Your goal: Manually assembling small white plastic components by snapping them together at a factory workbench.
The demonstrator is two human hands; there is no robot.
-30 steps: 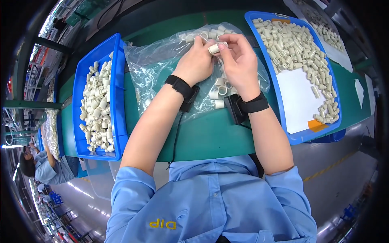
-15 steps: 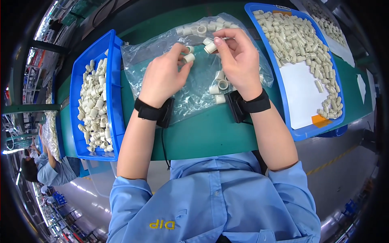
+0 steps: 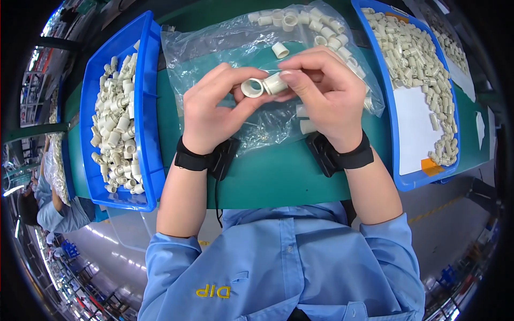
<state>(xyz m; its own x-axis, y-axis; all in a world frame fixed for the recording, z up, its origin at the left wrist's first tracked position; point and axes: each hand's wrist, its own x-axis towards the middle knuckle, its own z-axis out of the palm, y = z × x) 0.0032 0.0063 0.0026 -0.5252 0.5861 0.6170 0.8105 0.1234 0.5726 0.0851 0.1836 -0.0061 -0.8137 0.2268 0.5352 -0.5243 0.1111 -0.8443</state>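
Note:
In front of me my two hands meet over a clear plastic bag (image 3: 206, 45). The fingers of my left hand (image 3: 211, 109) are closed on a short white plastic sleeve (image 3: 252, 88), its open round end facing up. Pinched in my right hand (image 3: 334, 88) is a white plastic cylinder (image 3: 276, 84), tilted and almost end to end with the sleeve; whether the two touch I cannot tell. A single loose sleeve (image 3: 280, 50) lies on the bag just beyond my fingers. More white sleeves (image 3: 289, 22) curve along the bag's far and right sides, some partly hidden by my right hand.
A deep blue bin (image 3: 150, 123) of white sleeves stands at the left. On the right a shallow blue tray (image 3: 397, 144) holds many pale cylinders (image 3: 412, 51) and white paper (image 3: 412, 115). Green matting (image 3: 267, 187) covers the table. Another person (image 3: 48, 200) sits far left.
My hands have come together from apart, bringing the sleeve and the cylinder close to each other. One loose sleeve now shows on the bag beyond my fingers.

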